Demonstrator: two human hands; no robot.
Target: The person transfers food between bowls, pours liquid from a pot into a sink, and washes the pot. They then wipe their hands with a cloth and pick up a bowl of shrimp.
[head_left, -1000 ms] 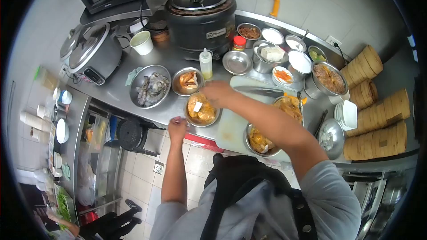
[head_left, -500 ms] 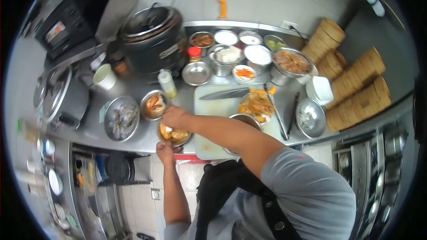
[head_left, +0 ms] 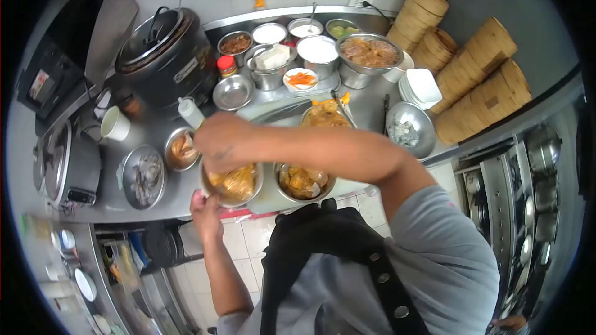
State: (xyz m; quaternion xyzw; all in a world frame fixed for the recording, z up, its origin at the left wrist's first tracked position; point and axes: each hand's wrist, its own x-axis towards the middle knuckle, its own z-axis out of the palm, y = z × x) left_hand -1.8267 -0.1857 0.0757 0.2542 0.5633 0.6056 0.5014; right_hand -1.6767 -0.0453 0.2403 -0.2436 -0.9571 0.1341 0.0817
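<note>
At the front of the counter, my left hand (head_left: 208, 209) grips the near left rim of a metal bowl (head_left: 261, 187). Glossy yellow-orange pieces of food (head_left: 238, 184) fill that bowl. Over its far left side is my right hand (head_left: 222, 139), its back toward me and its fingers hidden beneath it. Just left of this hand stands a small metal bowl (head_left: 182, 150) with orange-brown pieces. A squeeze bottle (head_left: 190, 111) rises behind the hand. Under my right forearm, another metal bowl (head_left: 304, 183) holds similar yellow-orange pieces.
A bowl of greyish food (head_left: 146, 177) is on the left. Behind stand a large black cooker (head_left: 167, 62), several ingredient containers and a bowl of meat (head_left: 370, 52). Bamboo steamers (head_left: 475, 56) are stacked at right. A knife (head_left: 279, 109) lies on the cutting board, partly behind my arm.
The camera view has shifted. My right hand has risen and come closer to me, still above the bowl. More of the second yellow-orange bowl shows. My left hand stays at the bowl's rim.
</note>
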